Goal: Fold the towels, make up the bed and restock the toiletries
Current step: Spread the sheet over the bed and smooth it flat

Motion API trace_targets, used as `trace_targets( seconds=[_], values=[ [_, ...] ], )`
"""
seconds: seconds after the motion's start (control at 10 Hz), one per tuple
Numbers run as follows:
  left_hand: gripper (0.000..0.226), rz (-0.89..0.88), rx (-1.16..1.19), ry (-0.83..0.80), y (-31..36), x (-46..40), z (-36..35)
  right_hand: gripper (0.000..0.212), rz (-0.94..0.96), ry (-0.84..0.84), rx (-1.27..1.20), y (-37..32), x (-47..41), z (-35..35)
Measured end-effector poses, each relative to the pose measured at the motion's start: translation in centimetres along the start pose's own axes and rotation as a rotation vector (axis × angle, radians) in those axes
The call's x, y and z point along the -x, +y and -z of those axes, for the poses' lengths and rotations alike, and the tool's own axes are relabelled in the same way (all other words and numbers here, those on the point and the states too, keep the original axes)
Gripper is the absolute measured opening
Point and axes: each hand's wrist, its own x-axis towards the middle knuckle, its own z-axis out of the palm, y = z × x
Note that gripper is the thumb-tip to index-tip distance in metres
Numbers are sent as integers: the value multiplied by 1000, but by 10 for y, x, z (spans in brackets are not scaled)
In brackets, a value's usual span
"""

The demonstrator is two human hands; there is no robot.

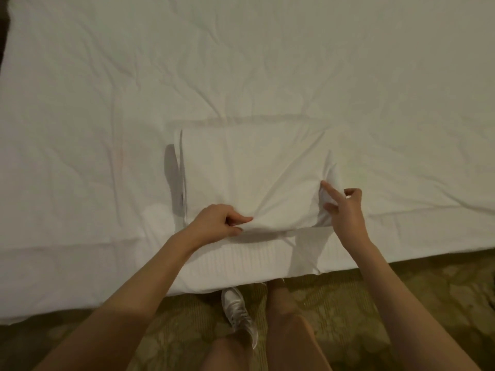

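White, creased bedding covers the bed (241, 62), which fills nearly the whole view from the far edge down to its near edge, where the cover hangs over a patterned greenish carpet (348, 298). On the near middle of the bed lies a white towel (249, 167), folded into a broad rectangle, its layered left edge standing a little proud and throwing a shadow to the left. The towel's near edge is lifted off the bed, with a ribbed band of white cloth showing beneath it at the bed's edge. The left hand (217, 220) pinches that near edge between thumb and forefinger, the other fingers curled in. The right hand (344, 207) is at the towel's near right corner, where the cloth bunches up into a ridge; forefinger and thumb pinch the fold, the remaining fingers loosely bent. Below, on the carpet, a pale sneaker (239, 314) points toward the bed, beside a bare knee.
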Motion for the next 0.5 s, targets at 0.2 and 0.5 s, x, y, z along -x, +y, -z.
trace_targets(
  seconds=[0.2,0.5],
  values=[
    [30,81,-143,-3,6,-7,-3,36,35,83,267,-1,-13,-5],
    [47,-34,-330,669,37,-68,26,51,306,194,331,-80,-80,-47]
  ],
)
